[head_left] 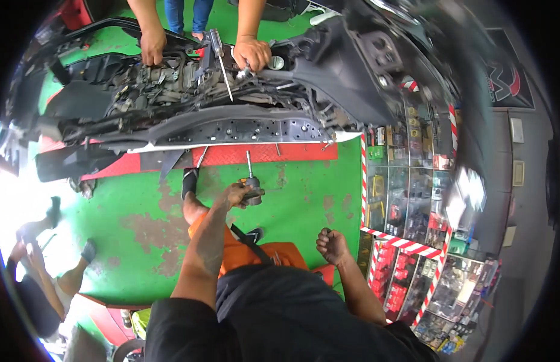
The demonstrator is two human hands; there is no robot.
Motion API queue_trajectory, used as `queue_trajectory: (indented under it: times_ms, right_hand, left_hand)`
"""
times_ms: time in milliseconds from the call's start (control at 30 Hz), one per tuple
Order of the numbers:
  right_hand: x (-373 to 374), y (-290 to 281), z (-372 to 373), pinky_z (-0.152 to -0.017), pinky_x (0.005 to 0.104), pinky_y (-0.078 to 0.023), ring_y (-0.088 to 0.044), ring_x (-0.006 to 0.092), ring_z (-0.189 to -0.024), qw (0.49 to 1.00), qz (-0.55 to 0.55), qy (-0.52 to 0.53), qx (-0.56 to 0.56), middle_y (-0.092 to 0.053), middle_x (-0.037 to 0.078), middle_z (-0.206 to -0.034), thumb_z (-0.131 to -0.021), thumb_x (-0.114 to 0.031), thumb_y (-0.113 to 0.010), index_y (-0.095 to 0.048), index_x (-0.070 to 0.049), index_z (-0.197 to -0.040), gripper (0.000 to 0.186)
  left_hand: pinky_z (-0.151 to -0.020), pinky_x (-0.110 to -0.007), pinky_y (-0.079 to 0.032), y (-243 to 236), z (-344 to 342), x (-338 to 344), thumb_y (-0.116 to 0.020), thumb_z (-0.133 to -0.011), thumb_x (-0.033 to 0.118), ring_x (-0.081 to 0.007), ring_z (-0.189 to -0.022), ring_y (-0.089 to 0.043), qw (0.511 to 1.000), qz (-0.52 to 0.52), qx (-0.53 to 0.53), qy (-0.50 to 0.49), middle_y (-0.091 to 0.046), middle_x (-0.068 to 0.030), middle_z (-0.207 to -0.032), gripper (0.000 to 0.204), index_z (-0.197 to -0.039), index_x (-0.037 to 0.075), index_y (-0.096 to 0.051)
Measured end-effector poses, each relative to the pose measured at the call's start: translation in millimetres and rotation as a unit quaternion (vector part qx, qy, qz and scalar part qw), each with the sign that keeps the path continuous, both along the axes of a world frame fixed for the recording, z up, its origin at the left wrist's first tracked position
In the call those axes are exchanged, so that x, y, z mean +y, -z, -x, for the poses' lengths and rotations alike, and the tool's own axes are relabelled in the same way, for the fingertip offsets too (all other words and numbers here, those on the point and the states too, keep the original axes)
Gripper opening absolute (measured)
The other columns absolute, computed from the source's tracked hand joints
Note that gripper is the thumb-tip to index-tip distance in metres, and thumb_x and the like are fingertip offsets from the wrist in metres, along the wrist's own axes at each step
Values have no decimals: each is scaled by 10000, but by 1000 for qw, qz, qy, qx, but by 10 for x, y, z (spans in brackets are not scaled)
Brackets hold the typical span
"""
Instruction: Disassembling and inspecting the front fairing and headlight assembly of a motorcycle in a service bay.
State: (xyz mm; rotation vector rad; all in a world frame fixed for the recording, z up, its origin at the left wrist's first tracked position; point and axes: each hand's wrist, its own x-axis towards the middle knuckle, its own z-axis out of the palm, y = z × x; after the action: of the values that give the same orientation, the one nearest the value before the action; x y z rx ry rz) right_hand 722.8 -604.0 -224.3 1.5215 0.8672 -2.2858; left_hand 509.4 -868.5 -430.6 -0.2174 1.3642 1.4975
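Note:
My left hand (234,194) is closed around a cordless impact driver (253,194) with a dark body. Its long socket extension (249,163) points away from me toward a partly stripped motor scooter (231,127), without touching it. Out to the right, my right hand (332,246) is held in a fist, so anything inside it is hidden. Across the scooter a co-worker has one hand (153,47) down among the engine parts and the other (252,53) near a round cap (275,62). Between those hands a long screwdriver (222,63) leans on the scooter.
Under the scooter runs a red lift platform (304,154) with a few tools on it. Glass display cases (406,199) edged in red-and-white tape stand at the right. Another person (44,283) sits low at the left. The green floor (129,211) has worn patches.

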Motion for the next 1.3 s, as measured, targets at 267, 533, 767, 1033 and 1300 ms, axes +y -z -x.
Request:
queue_trajectory:
  times_ms: [267,533,767,1033,1300]
  right_hand:
    - [1043,480,-1198,-465,253,-275,-319,115,-529,996,-73,44,35,-448,-4,-724,-795,-52,-457,-494,-112,-987,204]
    - [1528,751,-808,-414,245,-234,-294,91,-480,975,-91,149,137,-471,-18,-744,-897,-151,-450,-517,-133,-964,96]
    - [1563,1000,-796,-449,254,-266,-336,67,-511,974,-109,187,66,-508,-27,-710,-957,-363,-506,-606,-98,-884,293]
    - [1826,2503,-2736,-693,334,-432,-541,163,-744,882,-410,83,-217,-589,57,-753,-972,-243,-556,-586,29,-818,314]
    - [1412,2945,-4234,-488,357,-378,-453,194,-471,871,-44,72,-483,-428,12,-538,-909,-295,-545,-486,-99,-654,327]
  left_hand:
    - [-454,-289,-413,-649,-721,665,-585,-915,571,-127,-539,-515,983,50,80,155,-614,-28,-725,480,-831,105,-661]
    - [-541,-267,-415,-887,-428,1210,-626,-878,592,-117,-599,-530,933,130,118,313,-639,-24,-758,508,-869,86,-671]
    - [-673,-346,-560,195,-58,1828,-676,-895,415,-210,-714,-646,921,179,52,343,-675,-97,-894,436,-1000,-7,-643]
    - [-726,-450,-551,2800,415,3331,-543,-877,544,-321,-806,-707,851,391,201,288,-692,-228,-793,572,-925,-4,-700]
    - [-770,-518,-524,3839,935,3449,-558,-876,578,-401,-934,-672,750,503,386,191,-695,-238,-930,560,-971,32,-639]
